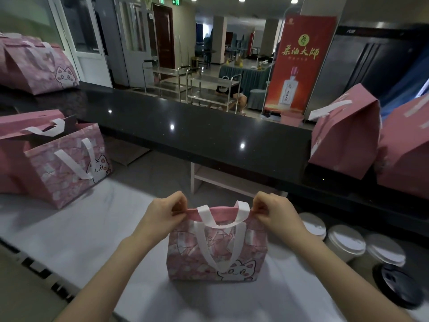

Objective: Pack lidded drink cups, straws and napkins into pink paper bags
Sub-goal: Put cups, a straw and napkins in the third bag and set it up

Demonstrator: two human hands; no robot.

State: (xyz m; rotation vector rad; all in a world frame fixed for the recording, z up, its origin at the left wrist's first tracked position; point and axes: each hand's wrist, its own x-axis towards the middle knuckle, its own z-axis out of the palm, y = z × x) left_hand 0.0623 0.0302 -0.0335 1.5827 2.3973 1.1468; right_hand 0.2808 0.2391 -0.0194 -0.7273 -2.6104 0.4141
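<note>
The pink paper bag (217,252) with the cartoon cat stands upright on the white worktop (69,228), straight ahead of me and close in, between both hands. I have the left hand (166,211) pinching the left end of its top edge between thumb and curled fingers. The right hand (274,211) pinches the right end the same way. The top edge runs flat between them, so the mouth looks pressed closed. One white handle (222,217) lies folded over the rim; the other hangs down the printed front. Just right of the bag, at the foot of the black counter (197,135), I see three lidded cups (346,242) in a row, and a dark round object (397,284) nearer me. Two more cat bags (67,163) sit on the worktop to my far left, and another bag (34,66) lies on the counter above them. Two folded-top bags (346,135) rest on the counter at right.
</note>
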